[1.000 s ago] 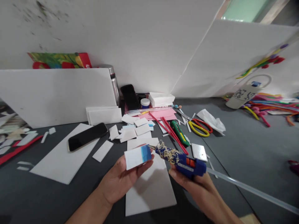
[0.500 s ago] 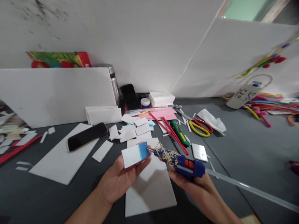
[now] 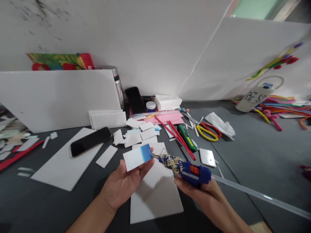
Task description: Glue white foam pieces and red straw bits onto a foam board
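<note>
My left hand holds a small white foam piece with a blue band at its right end, raised above a white sheet on the dark table. My right hand grips a blue glue gun with an orange trigger and dried glue strands on its barrel. The gun's nozzle touches the blue end of the piece. A clear glue stick runs out of the gun's back toward the lower right.
A black phone lies on a white sheet at left. Behind my hands lie several cut white foam pieces, red sticks, a green cutter, scissors and a small metal plate. White boards lean on the wall.
Both hands drifted slightly left and up together, the foam piece and the gun nozzle staying in contact.
</note>
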`<state>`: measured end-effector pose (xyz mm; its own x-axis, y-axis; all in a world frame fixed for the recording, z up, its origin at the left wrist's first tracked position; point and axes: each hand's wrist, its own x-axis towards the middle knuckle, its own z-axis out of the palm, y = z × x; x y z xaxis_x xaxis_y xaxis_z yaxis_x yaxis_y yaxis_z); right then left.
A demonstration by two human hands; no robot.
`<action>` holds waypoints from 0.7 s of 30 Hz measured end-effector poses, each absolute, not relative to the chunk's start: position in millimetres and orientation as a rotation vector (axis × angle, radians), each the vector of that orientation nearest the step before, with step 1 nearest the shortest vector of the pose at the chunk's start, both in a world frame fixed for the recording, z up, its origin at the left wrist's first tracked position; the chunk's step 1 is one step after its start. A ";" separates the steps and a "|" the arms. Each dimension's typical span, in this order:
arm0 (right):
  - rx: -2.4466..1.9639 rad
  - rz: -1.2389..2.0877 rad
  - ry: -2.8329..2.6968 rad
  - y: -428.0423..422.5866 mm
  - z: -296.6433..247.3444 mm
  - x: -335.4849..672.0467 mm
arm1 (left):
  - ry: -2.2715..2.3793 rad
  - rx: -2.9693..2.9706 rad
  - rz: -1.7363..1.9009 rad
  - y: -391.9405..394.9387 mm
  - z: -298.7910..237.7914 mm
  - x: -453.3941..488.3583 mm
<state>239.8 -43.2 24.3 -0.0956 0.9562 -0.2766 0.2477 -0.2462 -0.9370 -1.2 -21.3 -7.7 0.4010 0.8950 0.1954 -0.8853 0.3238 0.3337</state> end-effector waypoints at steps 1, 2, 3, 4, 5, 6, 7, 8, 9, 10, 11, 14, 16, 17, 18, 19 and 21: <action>-1.531 1.380 -1.336 -43.3 23.6 239.8 | 0.025 0.413 1.167 -21.3 -7.7 -1.1; -1.539 1.371 -1.333 -43.4 22.9 240.0 | 0.023 0.405 1.167 -21.3 -7.6 -1.1; -1.542 1.368 -1.343 -43.5 22.2 240.3 | 0.021 0.397 1.166 -21.4 -7.4 -1.1; -1.541 1.365 -1.360 -43.5 21.8 240.8 | 0.018 0.391 1.166 -21.6 -7.3 -1.2; -1.538 1.360 -1.376 -43.4 21.9 241.2 | 0.016 0.385 1.166 -21.8 -7.2 -1.3; -1.534 1.351 -1.388 -43.3 22.4 241.5 | 0.011 0.382 1.164 -22.0 -7.1 -1.5; -1.526 1.347 -1.400 -43.2 23.4 241.5 | 0.008 0.380 1.163 -22.2 -7.1 -1.6; -1.521 1.337 -1.405 -43.0 24.8 241.2 | 0.005 0.380 1.163 -22.5 -7.1 -1.6; -1.519 1.326 -1.406 -42.8 26.5 240.6 | 0.004 0.382 1.163 -22.6 -7.3 -1.7; -1.519 1.313 -1.403 -42.6 28.3 239.8 | 0.004 0.386 1.164 -22.8 -7.6 -1.7; -1.522 1.299 -1.398 -42.4 30.0 238.8 | 0.007 0.391 1.165 -22.8 -7.9 -1.7; -1.537 1.268 -1.413 -42.6 33.9 236.3 | 0.029 0.399 1.173 -22.5 -8.7 -2.3; -1.536 1.278 -1.470 -44.1 34.3 236.3 | 0.041 0.405 1.166 -22.2 -8.0 -2.9; -1.530 1.292 -1.506 -45.4 33.7 237.0 | 0.049 0.407 1.151 -22.1 -7.1 -3.2; -1.522 1.309 -1.537 -46.9 32.5 238.1 | 0.062 0.406 1.132 -22.2 -5.8 -3.4; -1.513 1.333 -1.562 -48.5 30.8 239.3 | 0.079 0.403 1.117 -22.4 -4.3 -3.4; -1.516 1.361 -1.550 -51.1 27.0 241.4 | 0.115 0.390 1.105 -22.9 -1.5 -3.0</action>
